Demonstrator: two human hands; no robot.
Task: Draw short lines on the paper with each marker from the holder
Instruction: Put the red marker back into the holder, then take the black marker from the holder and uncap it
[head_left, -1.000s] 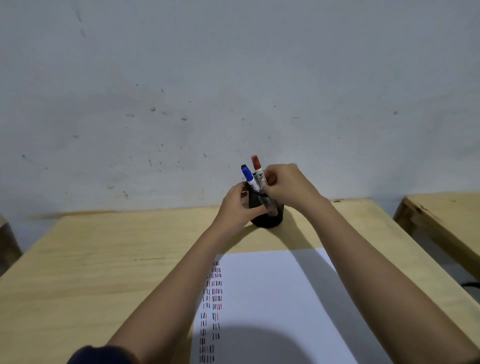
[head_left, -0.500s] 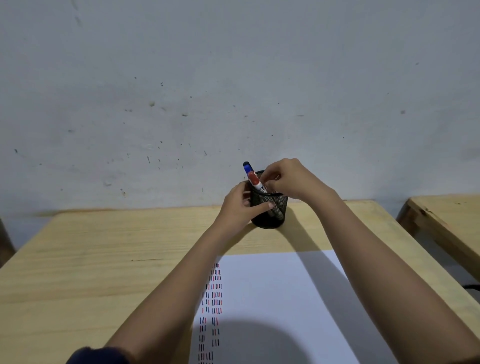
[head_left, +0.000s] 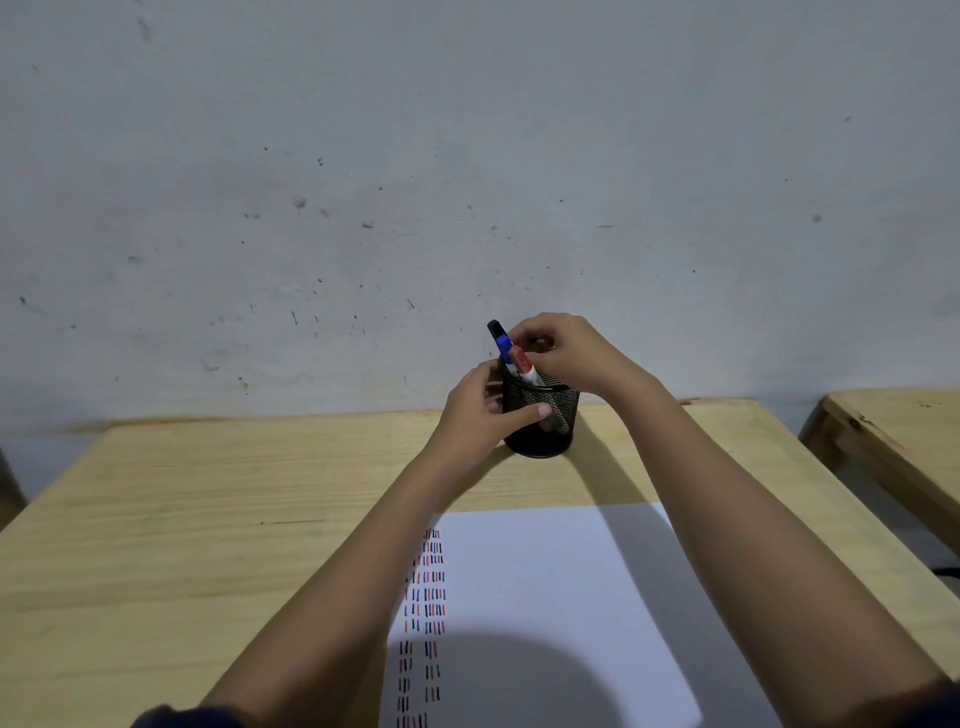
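A black mesh holder (head_left: 558, 415) stands at the table's far edge, close to the wall. My left hand (head_left: 480, 410) grips its left side, thumb across the front. Three markers lean left inside it: a red-capped marker (head_left: 521, 361), a blue-capped one (head_left: 503, 343) and a black-capped one (head_left: 493, 327) behind. My right hand (head_left: 566, 353) hovers over the holder's rim, fingertips pinched at the top of the red marker's cap. The white paper (head_left: 561, 582) lies near me, with columns of short red, blue and black lines (head_left: 431, 592) along its left side.
The wooden table (head_left: 208, 519) stretches left of my arms. A grey, speckled wall (head_left: 467, 182) rises right behind the holder. A second wooden table (head_left: 904, 431) stands to the right across a gap. My shadow falls on the paper's near part.
My right hand has lowered the red marker from above the holder down into it, beside the blue one. My left hand has kept its hold on the holder.
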